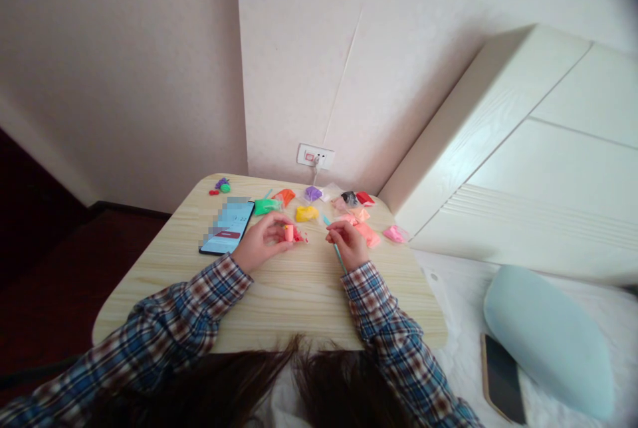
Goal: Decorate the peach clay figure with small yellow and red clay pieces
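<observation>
My left hand (266,240) is closed round a small orange-pink clay cylinder (289,233), held upright between thumb and fingers just above the table. Right beside the cylinder lie small red bits of clay (301,235), partly on a clear wrapper. My right hand (347,243) pinches a thin blue-green modelling tool (339,258), its flat pale-blue tip pointing up and to the left. Behind my hands lie a yellow clay packet (307,214), a green packet (268,207) and an orange packet (284,197). Salmon-coloured clay (367,235) lies just beyond my right hand.
A lit phone (228,228) lies left of my left hand. Small purple, green and red clay pieces (225,187) sit at the back left corner. Purple, black, red and pink packets (395,234) line the back and right. A wall socket (316,156) is behind the wooden table (279,308).
</observation>
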Demonstrator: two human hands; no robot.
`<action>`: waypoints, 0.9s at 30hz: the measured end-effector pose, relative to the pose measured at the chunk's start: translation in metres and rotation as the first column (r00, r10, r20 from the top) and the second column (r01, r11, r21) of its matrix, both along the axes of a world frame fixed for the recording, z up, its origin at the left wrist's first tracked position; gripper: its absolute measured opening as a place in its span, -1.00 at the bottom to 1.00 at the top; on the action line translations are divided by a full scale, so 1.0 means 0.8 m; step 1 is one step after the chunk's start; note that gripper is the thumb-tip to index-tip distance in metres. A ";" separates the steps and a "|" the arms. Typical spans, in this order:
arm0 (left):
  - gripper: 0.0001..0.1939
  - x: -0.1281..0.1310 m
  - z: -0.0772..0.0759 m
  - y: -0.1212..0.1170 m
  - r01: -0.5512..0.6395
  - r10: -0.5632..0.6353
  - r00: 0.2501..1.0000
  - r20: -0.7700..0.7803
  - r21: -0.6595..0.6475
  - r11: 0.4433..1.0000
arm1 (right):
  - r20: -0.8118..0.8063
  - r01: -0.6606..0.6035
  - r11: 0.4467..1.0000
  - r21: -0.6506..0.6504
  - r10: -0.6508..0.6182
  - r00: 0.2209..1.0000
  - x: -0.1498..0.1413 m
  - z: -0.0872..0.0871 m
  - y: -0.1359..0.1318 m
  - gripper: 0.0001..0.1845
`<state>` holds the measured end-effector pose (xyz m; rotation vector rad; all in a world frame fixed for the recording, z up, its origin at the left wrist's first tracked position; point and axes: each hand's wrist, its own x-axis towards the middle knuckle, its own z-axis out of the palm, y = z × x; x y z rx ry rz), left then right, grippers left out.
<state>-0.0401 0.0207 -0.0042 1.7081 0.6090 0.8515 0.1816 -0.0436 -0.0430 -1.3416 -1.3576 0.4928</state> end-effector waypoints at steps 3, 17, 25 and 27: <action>-0.59 0.001 -0.001 0.002 0.013 -0.013 1.000 -0.004 -0.060 0.998 | -0.005 0.003 1.000 0.002 -0.003 1.000 -0.001 0.004 -0.002 -0.80; -0.57 0.006 -0.011 -0.001 0.064 -0.067 0.998 -0.015 -0.150 0.987 | -0.008 -0.009 1.000 0.019 0.009 1.000 -0.006 0.009 -0.002 -0.72; -0.59 0.012 -0.005 -0.013 0.121 -0.118 0.993 0.028 -0.184 0.975 | -0.029 -0.032 0.999 0.023 0.033 0.999 -0.018 0.015 -0.005 -0.74; -0.61 0.014 -0.005 -0.015 0.135 -0.129 0.991 0.044 -0.206 0.969 | -0.051 -0.049 0.999 0.016 0.050 0.997 -0.024 0.015 -0.005 -0.73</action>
